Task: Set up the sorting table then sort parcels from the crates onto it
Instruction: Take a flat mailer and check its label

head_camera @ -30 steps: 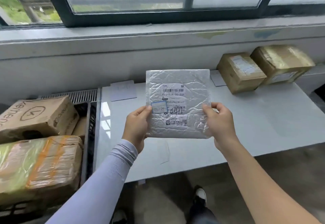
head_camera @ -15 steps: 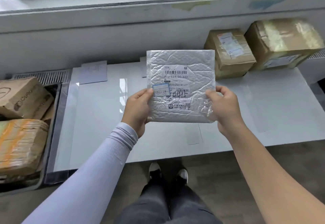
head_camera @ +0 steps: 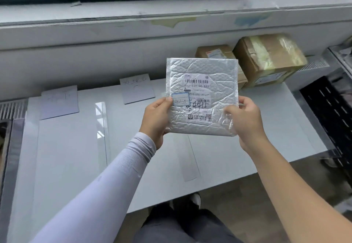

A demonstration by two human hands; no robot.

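Holding the silver padded parcel [head_camera: 202,98] upright above the table [head_camera: 72,157], I had its label facing me, presumably so I could read where it belonged. My left hand [head_camera: 155,120] pinched its left edge, thumb just beside the blue sticker; my right hand [head_camera: 245,120] gripped the lower right corner, fingers curled round the crinkled film. Two paper tags [head_camera: 136,88] lay at the table's back edge, likely marking sorting zones. Two brown boxes [head_camera: 266,59] already sat together at the far right, partly behind the parcel, which touched nothing but my hands.
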